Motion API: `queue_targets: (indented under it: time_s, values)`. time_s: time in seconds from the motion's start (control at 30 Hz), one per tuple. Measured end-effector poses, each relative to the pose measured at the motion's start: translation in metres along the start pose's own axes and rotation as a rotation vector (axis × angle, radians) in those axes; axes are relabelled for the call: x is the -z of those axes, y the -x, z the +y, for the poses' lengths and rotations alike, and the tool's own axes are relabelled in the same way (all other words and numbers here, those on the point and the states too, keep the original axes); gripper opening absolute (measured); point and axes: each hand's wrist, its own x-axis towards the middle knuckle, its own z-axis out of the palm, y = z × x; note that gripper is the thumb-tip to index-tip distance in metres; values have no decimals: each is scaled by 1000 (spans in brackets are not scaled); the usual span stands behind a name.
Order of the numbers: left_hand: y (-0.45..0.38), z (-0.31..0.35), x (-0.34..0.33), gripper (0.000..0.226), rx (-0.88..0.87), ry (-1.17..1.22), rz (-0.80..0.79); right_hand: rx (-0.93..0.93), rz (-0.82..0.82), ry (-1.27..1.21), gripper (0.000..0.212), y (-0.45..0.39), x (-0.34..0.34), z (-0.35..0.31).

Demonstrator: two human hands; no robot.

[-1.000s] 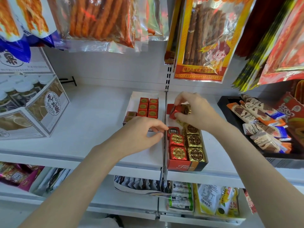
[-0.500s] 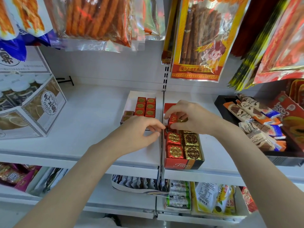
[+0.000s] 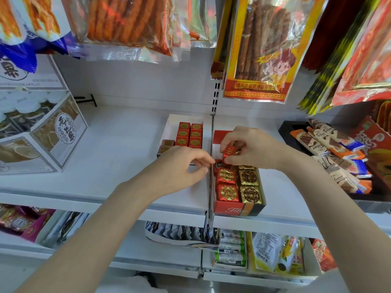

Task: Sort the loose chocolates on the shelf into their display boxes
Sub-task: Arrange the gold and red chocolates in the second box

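Two display boxes sit side by side at the centre of the white shelf (image 3: 118, 149), split by an upright metal divider (image 3: 210, 180). Far left of the frame stands a large printed carton (image 3: 42, 140), well apart from them. The white display box (image 3: 173, 125) left of centre holds small red cubes at its back right and a couple of brownish ones nearer the front. The left hand (image 3: 182, 168) lies in front of it, fingertips (image 3: 208, 161) pinched together against the divider at the top edge of the red Tileo box (image 3: 239, 209); whether they grip anything I cannot tell. Inside that box, red-foil squares fill the left column and gold-foil squares the right. The right hand (image 3: 254, 148) hovers over the back half, thumb and fingers clamped on a red-foil chocolate (image 3: 229, 151) held tilted above the red column. A gold piece seems tucked in the same hand, though it is mostly hidden. At right, a black tray (image 3: 285, 127) holds wafer bars.

The risk, I'd say, is the tilted piece landing crooked or in the gold column, or the crowded hands nudging the box against the divider.
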Motion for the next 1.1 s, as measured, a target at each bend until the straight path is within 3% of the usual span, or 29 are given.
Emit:
queue_targets:
  time_s: [0.13,0.37,0.5,0.7,0.77,0.93,1.1]
  values:
    - [0,0,0,25,7,-42,4,-31,10,-22,34,-1,-2,-1]
    - [0,0,0,25,7,-44,9,-25,-26,-157,14,-3,-5,1]
    - [-1,1,0,25,5,-39,2,-48,-76,-54,21,0,-3,5]
    - [-3,4,1,23,5,-51,13,-42,-63,-111,22,2,-6,3]
    - [-4,5,0,23,1,-72,32,-41,-12,-138,21,7,-1,5]
    - [-10,9,-8,30,-6,-132,106,-107,363,-105,21,17,25,26]
    - [-22,15,-13,43,12,-207,78,-135,342,12,20,8,15,34]
